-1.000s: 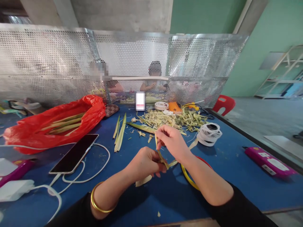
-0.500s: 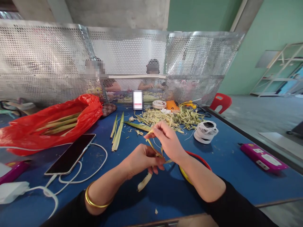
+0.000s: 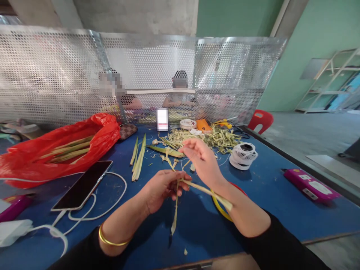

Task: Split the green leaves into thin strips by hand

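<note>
My left hand (image 3: 168, 187) pinches a crossing of pale yellow-green leaf strips between thumb and fingers. From that grip one leaf strip (image 3: 174, 217) hangs down and a wider one (image 3: 209, 192) runs right, passing over my right forearm. Another narrow end sticks up toward the back. My right hand (image 3: 201, 159) is just above and right of it, fingers curled together; a thin strip leads up to its underside, where the fingertips are partly hidden. Behind my hands lies a green leaf piece (image 3: 165, 150) on the blue table (image 3: 213, 234).
A heap of leaf scraps (image 3: 225, 140) lies behind, beside a white spool (image 3: 243, 156). Long leaves (image 3: 139, 161) rest left, near a red plastic bag (image 3: 105, 129) and a cabled phone (image 3: 83, 185). A purple pack (image 3: 309, 185) sits right; people work behind a perforated metal screen (image 3: 233, 75).
My right hand has lifted slightly and moved right from the left hand. The strips have turned: one now hangs straight down and a wider one points right.
</note>
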A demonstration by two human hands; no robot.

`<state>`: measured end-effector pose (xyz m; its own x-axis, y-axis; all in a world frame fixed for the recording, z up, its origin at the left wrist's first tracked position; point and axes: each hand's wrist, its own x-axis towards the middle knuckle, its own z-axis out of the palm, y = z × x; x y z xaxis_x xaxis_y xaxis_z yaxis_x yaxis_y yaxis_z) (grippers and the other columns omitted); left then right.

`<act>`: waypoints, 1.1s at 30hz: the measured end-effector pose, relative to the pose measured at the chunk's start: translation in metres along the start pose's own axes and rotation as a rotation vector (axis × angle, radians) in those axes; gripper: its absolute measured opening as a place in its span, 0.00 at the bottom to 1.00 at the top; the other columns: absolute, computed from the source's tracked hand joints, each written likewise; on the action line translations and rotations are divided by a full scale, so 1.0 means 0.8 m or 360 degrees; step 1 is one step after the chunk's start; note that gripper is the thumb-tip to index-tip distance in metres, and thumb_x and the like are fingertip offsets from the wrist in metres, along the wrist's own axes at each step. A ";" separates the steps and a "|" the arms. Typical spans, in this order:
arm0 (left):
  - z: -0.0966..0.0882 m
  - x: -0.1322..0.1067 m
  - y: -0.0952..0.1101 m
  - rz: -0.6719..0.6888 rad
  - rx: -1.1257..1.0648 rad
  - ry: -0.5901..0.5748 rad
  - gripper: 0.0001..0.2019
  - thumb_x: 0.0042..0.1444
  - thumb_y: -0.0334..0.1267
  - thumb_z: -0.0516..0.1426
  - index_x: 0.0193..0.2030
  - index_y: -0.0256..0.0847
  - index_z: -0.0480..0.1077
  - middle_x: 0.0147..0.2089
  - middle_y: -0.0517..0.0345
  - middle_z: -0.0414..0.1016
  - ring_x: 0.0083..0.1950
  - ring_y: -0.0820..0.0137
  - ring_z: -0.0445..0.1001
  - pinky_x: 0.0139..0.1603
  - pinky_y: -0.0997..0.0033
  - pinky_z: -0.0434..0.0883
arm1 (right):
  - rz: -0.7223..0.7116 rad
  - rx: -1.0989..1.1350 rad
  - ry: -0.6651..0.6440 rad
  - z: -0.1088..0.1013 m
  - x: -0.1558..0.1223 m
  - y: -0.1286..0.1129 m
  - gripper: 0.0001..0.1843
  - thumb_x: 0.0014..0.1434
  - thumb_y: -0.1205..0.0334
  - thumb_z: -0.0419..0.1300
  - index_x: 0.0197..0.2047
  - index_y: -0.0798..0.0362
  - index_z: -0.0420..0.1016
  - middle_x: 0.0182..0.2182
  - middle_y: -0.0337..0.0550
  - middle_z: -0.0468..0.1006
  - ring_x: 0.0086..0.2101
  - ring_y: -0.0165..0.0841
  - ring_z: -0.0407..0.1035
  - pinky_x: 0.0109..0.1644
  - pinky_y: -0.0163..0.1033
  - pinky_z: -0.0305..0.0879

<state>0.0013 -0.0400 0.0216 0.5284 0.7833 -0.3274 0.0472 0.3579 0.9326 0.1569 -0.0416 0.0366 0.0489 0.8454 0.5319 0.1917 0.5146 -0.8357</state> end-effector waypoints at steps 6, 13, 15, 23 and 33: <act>-0.008 0.002 0.004 0.0104 -0.0139 0.0187 0.13 0.49 0.44 0.58 0.35 0.36 0.75 0.24 0.60 0.71 0.20 0.80 0.63 0.18 0.81 0.55 | 0.0525 -0.0290 -0.0094 -0.019 0.009 0.006 0.24 0.56 0.44 0.54 0.19 0.54 0.68 0.12 0.33 0.61 0.16 0.25 0.57 0.24 0.33 0.55; -0.006 0.004 -0.004 0.0070 -0.0011 0.0007 0.13 0.51 0.45 0.57 0.34 0.36 0.75 0.23 0.59 0.72 0.20 0.80 0.64 0.18 0.81 0.53 | 0.0691 0.0247 -0.0507 0.007 -0.003 0.018 0.15 0.52 0.55 0.60 0.21 0.54 0.66 0.14 0.31 0.62 0.17 0.23 0.56 0.23 0.31 0.52; -0.005 0.004 -0.003 0.0094 -0.0008 -0.0011 0.12 0.51 0.43 0.57 0.32 0.36 0.75 0.22 0.61 0.70 0.20 0.80 0.64 0.19 0.81 0.54 | 0.0649 0.0251 -0.0307 0.012 -0.005 0.022 0.13 0.52 0.57 0.60 0.21 0.55 0.67 0.15 0.31 0.62 0.17 0.23 0.56 0.22 0.31 0.53; -0.011 0.007 0.002 0.0088 -0.0312 0.0148 0.12 0.53 0.42 0.57 0.34 0.35 0.75 0.25 0.58 0.72 0.22 0.80 0.68 0.19 0.82 0.57 | 0.0447 -0.0093 0.0035 0.001 0.006 0.036 0.12 0.55 0.54 0.55 0.30 0.54 0.71 0.23 0.38 0.71 0.21 0.28 0.65 0.26 0.34 0.61; -0.029 0.012 0.014 0.0348 -0.0854 0.0339 0.09 0.56 0.37 0.56 0.39 0.34 0.73 0.33 0.54 0.76 0.29 0.77 0.74 0.14 0.85 0.56 | 0.0357 -0.0487 -0.0571 0.028 -0.021 0.017 0.16 0.55 0.53 0.56 0.23 0.54 0.72 0.17 0.36 0.66 0.21 0.27 0.58 0.24 0.32 0.53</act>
<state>-0.0126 -0.0171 0.0254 0.2941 0.9320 -0.2121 -0.5057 0.3400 0.7929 0.1365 -0.0454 0.0128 -0.2069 0.9534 0.2194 0.4953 0.2955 -0.8169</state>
